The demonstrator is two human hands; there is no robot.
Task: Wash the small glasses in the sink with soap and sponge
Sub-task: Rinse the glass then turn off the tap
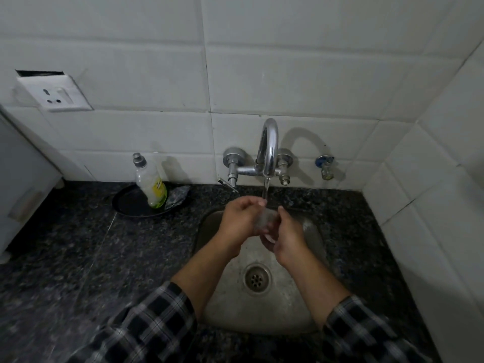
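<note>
Soap bottle (151, 183) on tray (125, 203), left of tap (267, 150) and sink (262, 310).

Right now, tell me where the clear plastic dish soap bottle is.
In the head view, the clear plastic dish soap bottle stands left of the chrome tap, on a black round tray on the counter.

the tabletop (78, 244) is dark speckled stone, running along the tiled wall and into the corner to the right of the hands. a steel sink (262, 318) is set into it, directly under the hands, with its round drain (257, 278) lying nearer the person than the hands. to the left of the hands, and a little farther back by the wall, a shallow black dish (131, 204) sits on the tabletop. a soap bottle (150, 183) stands tilted in that dish, and a crumpled grey sponge (176, 196) rests on the dish's right edge, just beside the bottle.
</note>
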